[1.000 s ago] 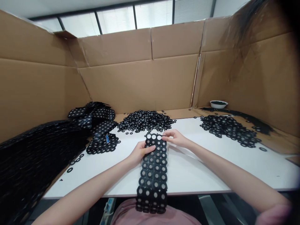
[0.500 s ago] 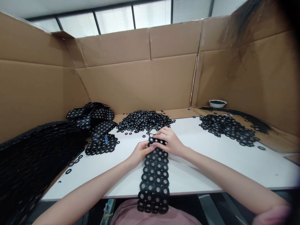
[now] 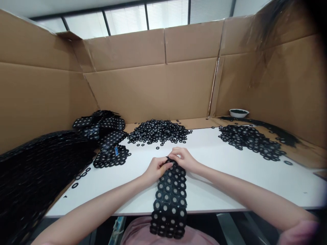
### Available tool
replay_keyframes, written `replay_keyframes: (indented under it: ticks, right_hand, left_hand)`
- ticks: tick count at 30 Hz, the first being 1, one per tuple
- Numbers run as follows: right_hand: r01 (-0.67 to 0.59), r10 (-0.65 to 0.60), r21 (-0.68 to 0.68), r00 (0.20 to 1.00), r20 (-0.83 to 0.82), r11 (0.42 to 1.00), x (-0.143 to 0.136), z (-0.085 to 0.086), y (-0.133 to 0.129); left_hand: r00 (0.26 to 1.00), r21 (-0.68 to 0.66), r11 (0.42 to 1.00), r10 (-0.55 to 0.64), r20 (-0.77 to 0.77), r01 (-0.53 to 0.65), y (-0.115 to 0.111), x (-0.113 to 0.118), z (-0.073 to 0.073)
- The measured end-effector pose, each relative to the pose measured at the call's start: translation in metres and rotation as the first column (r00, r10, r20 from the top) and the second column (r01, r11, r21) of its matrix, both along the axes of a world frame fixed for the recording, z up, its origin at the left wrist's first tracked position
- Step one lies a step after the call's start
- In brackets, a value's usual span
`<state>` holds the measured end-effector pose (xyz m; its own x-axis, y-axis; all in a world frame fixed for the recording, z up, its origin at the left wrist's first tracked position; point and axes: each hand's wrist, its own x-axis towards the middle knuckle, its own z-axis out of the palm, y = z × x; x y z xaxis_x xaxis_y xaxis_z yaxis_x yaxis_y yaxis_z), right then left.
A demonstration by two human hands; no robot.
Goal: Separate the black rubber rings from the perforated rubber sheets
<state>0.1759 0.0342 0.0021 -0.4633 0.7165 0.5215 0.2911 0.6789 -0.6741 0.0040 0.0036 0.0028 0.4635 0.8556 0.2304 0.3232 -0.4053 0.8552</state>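
Observation:
A long black strip of linked rings (image 3: 170,194), with pale discs showing in the holes, hangs over the table's front edge toward my lap. My left hand (image 3: 156,170) pinches its upper left end between thumb and fingers. At the top edge, my right hand (image 3: 184,159) is closed, its thumb and fingertips pressed together on the strip's end. Whether a loose ring sits between the right fingertips is too small to tell. Behind the hands lies a heap of loose black rings (image 3: 158,132).
On the right spreads another ring pile (image 3: 251,141), with a white bowl (image 3: 238,115) of dark bits behind it. Finished-looking dotted strips (image 3: 111,158) and a large dark bundle (image 3: 43,170) lie left. Cardboard walls (image 3: 153,81) enclose the white table (image 3: 217,190).
My right hand has come down and nearer, from spread fingers over the strip's top to a pinch at its end. The strip's upper end has been drawn slightly toward me.

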Motion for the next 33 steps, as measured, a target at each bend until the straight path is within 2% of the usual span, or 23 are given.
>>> replay_keyframes:
  ticks: [5,11,16,19,22,25,29,31,33]
  right_hand:
    - [0.031,-0.035,-0.098,0.999,-0.037,0.995,-0.014,-0.003,0.013]
    - [0.102,-0.118,-0.243,0.992,-0.052,0.965,-0.041,-0.001,0.042]
    - [0.239,-0.262,-0.243,0.963,-0.066,0.940,-0.050,0.013,0.095]
    - [0.410,-0.438,-0.242,0.896,-0.073,0.879,-0.039,0.025,0.130]
    - [0.465,-0.481,-0.200,0.876,-0.033,0.862,-0.026,0.024,0.147]
    - [0.429,-0.433,-0.142,0.902,0.004,0.892,-0.021,0.013,0.142]
    - [0.371,-0.375,-0.119,0.927,-0.008,0.921,-0.021,0.007,0.114]
    - [0.279,-0.293,-0.195,0.955,-0.049,0.940,-0.019,0.011,0.095]
    - [0.170,-0.211,-0.327,0.973,-0.093,0.929,-0.015,0.015,0.074]
  left_hand:
    - [0.998,0.015,0.999,0.053,-0.017,-0.052,0.002,-0.005,0.000]
    - [0.995,-0.013,0.997,0.072,0.067,-0.071,0.015,-0.019,0.001]
    - [0.934,-0.177,0.980,0.146,0.325,-0.091,0.028,-0.032,-0.001]
    - [0.891,-0.284,0.958,0.169,0.421,-0.047,0.028,-0.039,-0.001]
    - [0.866,-0.368,0.930,0.191,0.463,-0.008,0.027,-0.042,0.000]
    - [0.839,-0.397,0.918,0.213,0.501,0.004,0.031,-0.042,-0.001]
    - [0.819,-0.394,0.919,0.243,0.520,-0.022,0.036,-0.043,-0.004]
    - [0.813,-0.383,0.923,0.248,0.526,-0.034,0.038,-0.043,-0.005]
    - [0.807,-0.363,0.931,0.244,0.539,-0.039,0.039,-0.042,-0.006]
